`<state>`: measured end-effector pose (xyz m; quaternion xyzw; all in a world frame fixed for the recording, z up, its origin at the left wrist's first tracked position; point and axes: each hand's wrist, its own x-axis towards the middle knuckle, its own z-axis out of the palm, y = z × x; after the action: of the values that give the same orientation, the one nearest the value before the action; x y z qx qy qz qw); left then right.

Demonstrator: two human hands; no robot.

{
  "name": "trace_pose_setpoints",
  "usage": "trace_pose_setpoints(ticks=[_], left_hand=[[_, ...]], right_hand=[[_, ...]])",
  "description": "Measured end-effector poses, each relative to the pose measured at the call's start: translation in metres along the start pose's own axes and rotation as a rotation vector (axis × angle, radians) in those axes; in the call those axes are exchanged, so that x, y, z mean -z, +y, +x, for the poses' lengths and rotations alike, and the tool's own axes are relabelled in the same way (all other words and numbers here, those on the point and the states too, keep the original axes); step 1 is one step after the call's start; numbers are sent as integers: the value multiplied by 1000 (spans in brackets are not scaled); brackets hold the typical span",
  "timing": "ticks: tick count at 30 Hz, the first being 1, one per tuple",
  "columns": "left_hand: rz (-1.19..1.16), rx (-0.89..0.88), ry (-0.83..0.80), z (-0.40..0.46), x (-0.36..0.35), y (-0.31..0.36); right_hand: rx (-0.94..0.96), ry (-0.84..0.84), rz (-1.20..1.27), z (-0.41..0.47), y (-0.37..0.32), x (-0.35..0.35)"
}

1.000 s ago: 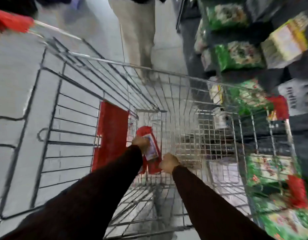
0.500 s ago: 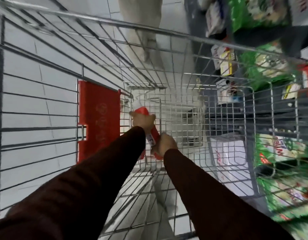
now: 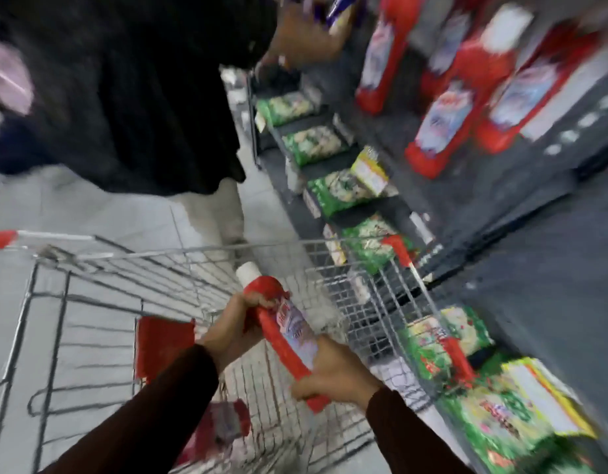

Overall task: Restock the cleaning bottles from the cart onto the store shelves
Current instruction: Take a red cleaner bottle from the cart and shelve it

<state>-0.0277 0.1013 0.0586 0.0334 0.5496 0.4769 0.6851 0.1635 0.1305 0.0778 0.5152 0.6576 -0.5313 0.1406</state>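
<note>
A red cleaning bottle point(image 3: 288, 336) with a white cap and a pale label is held above the wire cart point(image 3: 165, 265). My left hand point(image 3: 232, 328) grips it near the neck. My right hand point(image 3: 333, 372) grips its base. Another red bottle point(image 3: 223, 427) lies low in the cart, blurred. Several matching red bottles point(image 3: 446, 114) stand on the dark shelf point(image 3: 521, 200) at upper right.
Another person in dark clothes point(image 3: 131, 90) stands just beyond the cart, one hand up at the shelf. Green packets point(image 3: 343, 193) fill the lower shelves at right. A red flap point(image 3: 162, 350) hangs inside the cart. Grey tiled floor lies to the left.
Both hands have lifted the red bottle from the cart's bottom up to rim height. The view has swung up toward the shelves, and the other person now looms close.
</note>
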Motion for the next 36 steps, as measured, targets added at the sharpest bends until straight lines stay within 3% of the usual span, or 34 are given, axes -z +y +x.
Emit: trace_pose_setpoints(ticks=[5, 7, 12, 20, 28, 36], left_hand=[[23, -218, -453, -79, -127, 55], [52, -269, -550, -108, -178, 60], [182, -429, -879, -209, -324, 59], [353, -451, -1480, -353, -506, 25], [453, -519, -1680, -463, -598, 0], [471, -488, -1818, -481, -620, -16]], right_hand=[[174, 252, 385, -129, 6, 59], [238, 384, 467, -177, 10, 77], [348, 665, 438, -323, 33, 111], [662, 1033, 512, -502, 78, 137], [718, 1307, 502, -602, 102, 159], [709, 1352, 527, -630, 111, 160]])
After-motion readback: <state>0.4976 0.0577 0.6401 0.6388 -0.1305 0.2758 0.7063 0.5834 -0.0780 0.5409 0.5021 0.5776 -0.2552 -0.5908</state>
